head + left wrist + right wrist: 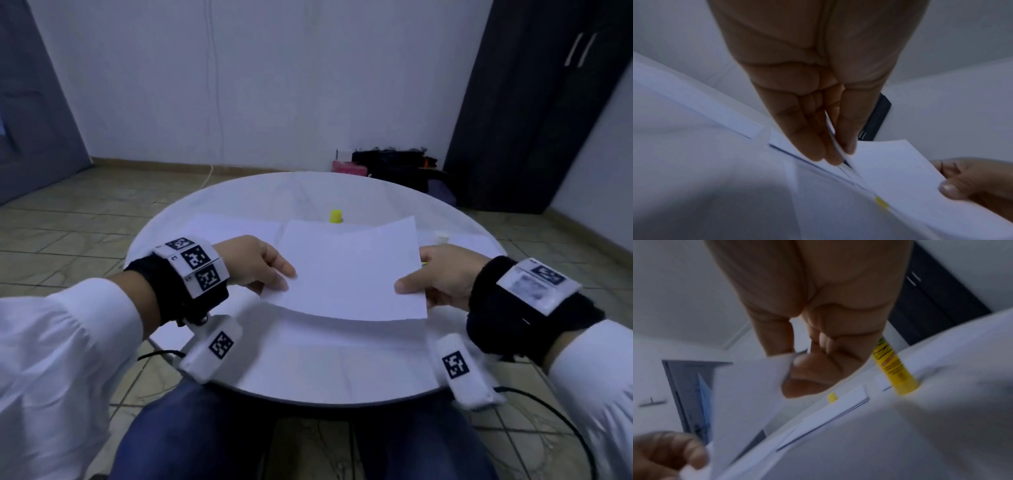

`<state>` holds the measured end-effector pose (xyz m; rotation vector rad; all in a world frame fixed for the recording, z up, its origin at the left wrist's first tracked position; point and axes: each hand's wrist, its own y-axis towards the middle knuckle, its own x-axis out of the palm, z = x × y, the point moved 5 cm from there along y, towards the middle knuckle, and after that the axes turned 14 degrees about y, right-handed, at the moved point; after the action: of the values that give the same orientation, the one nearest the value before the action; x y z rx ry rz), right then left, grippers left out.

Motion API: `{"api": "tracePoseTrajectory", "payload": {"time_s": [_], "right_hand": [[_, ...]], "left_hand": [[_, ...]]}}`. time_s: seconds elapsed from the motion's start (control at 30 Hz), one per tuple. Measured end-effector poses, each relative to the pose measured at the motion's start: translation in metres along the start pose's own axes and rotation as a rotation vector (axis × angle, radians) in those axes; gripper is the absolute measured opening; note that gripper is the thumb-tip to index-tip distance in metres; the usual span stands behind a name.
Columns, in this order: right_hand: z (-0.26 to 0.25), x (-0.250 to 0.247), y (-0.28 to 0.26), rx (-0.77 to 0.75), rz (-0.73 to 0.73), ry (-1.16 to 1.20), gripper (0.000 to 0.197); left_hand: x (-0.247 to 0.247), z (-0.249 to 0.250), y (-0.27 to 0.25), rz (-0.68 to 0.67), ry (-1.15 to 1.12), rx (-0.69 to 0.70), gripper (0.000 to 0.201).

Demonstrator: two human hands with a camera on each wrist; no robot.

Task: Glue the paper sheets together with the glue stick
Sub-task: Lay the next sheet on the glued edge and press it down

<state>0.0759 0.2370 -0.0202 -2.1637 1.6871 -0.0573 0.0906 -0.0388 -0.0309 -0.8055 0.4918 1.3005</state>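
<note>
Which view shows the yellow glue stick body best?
The right wrist view: the yellow glue stick body shows along its printed length. The head view shows only a yellow sliver behind the right hand; in the left wrist view I cannot find it.

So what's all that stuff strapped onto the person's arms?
Both arms wear loose white sleeves. Each wrist carries a black band topped with white blocks printed with black-and-white square markers. A white padded pod with another marker hangs under each wrist, trailing a thin black cable.
</note>
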Motion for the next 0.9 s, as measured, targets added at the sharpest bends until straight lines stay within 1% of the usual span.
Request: {"api": "tracePoseTrajectory", "payload": {"time_s": [0.07,0.13,0.23,0.37,0.5,0.63,0.73,0.8,0.9], "right_hand": [[0.008,-0.012,-0.002,0.024,0.097,-0.153,0.037],[0.014,-0.017,-0.003,0.060,0.138,-0.264,0.044],[0.019,-0.016,-0.001,0.089,0.128,-0.423,0.043],[0.024,-0.013,0.005,0.102,0.104,-0.581,0.037],[0.024,-0.011,0.011,0.094,0.099,-0.645,0.029],[0.024,-0.008,0.014,0.087,0.110,-0.696,0.035],[0.027,-0.007,0.019,0.102,0.086,-0.734,0.031],[0.029,-0.008,0.021,0.112,0.066,-0.738,0.030],[0.033,-0.010,0.025,0.133,0.032,-0.704,0.035]], "left_hand": [[0.014,0.002,0.001,-0.046,0.100,-0.006,0.016],[0.026,0.006,0.002,-0.091,0.170,-0.006,0.015],[0.038,0.012,0.002,-0.145,0.260,-0.002,0.015],[0.043,0.015,0.005,-0.148,0.341,-0.021,0.015],[0.044,0.012,0.009,-0.169,0.371,-0.027,0.016],[0.045,0.011,0.012,-0.178,0.412,-0.026,0.016],[0.048,0.008,0.013,-0.185,0.457,-0.023,0.015],[0.051,0.006,0.015,-0.199,0.447,-0.016,0.016],[0.053,0.003,0.016,-0.213,0.429,-0.010,0.016]]}}
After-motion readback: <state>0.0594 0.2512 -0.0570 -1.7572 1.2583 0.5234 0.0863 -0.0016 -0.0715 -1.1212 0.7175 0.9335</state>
